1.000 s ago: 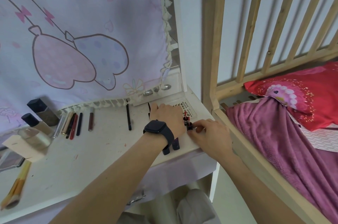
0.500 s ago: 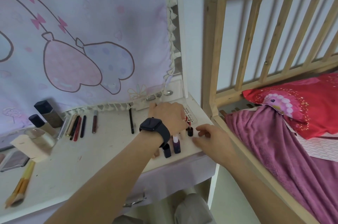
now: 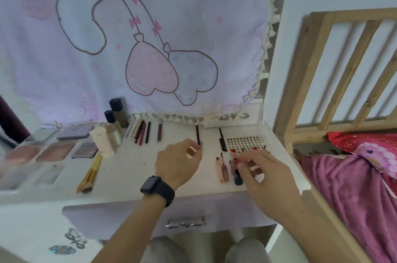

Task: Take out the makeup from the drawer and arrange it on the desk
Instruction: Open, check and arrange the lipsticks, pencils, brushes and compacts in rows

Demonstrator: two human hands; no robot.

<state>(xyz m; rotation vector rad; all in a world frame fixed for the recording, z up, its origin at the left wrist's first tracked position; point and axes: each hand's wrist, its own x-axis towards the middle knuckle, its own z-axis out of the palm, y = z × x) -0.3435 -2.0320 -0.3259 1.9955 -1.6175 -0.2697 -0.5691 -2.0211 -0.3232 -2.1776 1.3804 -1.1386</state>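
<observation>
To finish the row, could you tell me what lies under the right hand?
Under the right hand, a small dark bottle and something red peek out; the hand covers anything else there.

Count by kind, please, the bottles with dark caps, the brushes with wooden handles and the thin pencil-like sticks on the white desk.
Tan bottles with dark caps: 2
Makeup brushes with wooden handles: 2
Thin pencil-like sticks: 8 (6 in the left row, 2 black ones apart to the right)
Total: 12
</observation>
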